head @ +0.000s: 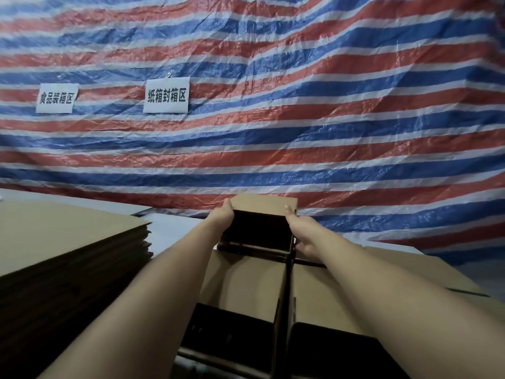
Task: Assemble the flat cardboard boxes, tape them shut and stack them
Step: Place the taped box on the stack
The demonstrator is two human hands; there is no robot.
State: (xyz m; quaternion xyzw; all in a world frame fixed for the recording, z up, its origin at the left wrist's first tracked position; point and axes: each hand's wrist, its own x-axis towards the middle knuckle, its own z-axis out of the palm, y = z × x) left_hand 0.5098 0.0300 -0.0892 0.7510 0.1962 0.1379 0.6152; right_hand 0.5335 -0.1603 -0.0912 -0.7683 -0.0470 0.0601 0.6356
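We face a crinkled red, white and blue striped tarp [300, 119] hung as a wall, with two white paper signs [166, 95] fixed to it. A pale tabletop [175, 228] shows beneath. At our left lies a stack of flat cardboard sheets [68, 242]. Assembled brown boxes [246, 280] stand below our arms; we cannot tell what is inside them. On top of them sits the small cardboard box [262, 205], plain brown, its near face dark in shadow. Our left hand [225, 213] grips its left edge and our right hand [302, 231] curls around its right edge.
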